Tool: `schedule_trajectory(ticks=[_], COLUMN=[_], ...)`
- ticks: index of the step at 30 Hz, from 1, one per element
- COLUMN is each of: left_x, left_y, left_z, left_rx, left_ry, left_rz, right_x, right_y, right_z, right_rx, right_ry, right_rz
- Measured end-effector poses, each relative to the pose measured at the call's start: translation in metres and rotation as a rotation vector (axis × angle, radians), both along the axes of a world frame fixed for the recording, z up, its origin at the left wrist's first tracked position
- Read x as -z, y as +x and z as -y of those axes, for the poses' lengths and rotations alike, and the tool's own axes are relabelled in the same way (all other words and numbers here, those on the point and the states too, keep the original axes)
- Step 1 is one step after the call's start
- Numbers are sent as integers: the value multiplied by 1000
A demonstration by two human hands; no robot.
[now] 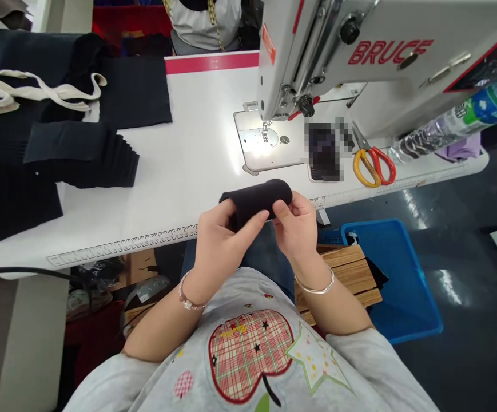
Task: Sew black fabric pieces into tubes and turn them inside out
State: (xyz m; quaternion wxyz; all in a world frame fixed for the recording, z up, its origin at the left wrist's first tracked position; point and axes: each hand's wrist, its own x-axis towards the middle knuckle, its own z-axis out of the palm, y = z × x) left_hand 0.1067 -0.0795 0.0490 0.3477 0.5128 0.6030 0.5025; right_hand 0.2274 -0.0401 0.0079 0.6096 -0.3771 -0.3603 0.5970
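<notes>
Held a short roll of black knit fabric [257, 200] up in both hands, just over the near edge of the white table [188, 166], where a ruler strip [122, 245] ran along the rim. Gripped its left end with the left hand [226, 246], fingers [248, 226] closed over the cloth, and its right end with the right hand [295, 226], fingers bent in tight, neither hand open. Wore a beaded bracelet [190, 292] on the left wrist, a silver bangle [314, 286] on the right, and a grey T-shirt [248, 355] printed with a plaid apple. Faced a white BRUCE sewing machine [360, 63] toward the table's far right corner, its lit needle plate [259, 140] ahead of the hands and well beyond the fabric. Saw yellow-and-red-handled scissors [374, 166] lying on the table just right of a pixelated, unreadable object [323, 151], and a plastic water bottle [458, 117] near the right end. Found stacks of folded black fabric [85, 154] along the table's left side, with cream tote straps [38, 91] draped over dark cloth at the far left corner. Noticed a wooden slat board [342, 274] below the near edge, beside a blue plastic tray [396, 280] on the floor, and a co-worker's grey top [201, 23] past the far edge
</notes>
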Motion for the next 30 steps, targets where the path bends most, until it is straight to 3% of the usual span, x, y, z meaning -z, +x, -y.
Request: schedule_trajectory(ticks=[5,13,21,30], left_x=[-4,-8,-9,-1], left_y=[3,2,9,-4], left_z=[2,2,3,4], left_rx=[-111,-87,-147,-85], left_ry=[144,280,219,141], left_rz=[-260,-319,-174,45], right_x=[11,23,31,17], right_y=[-9,-9,-2,-8], right_z=[7,10,12,9], right_rx=[65,12,-148,-138], right_ry=[-63,-177,-362,-249], right_rz=[-132,-153,-222,-107])
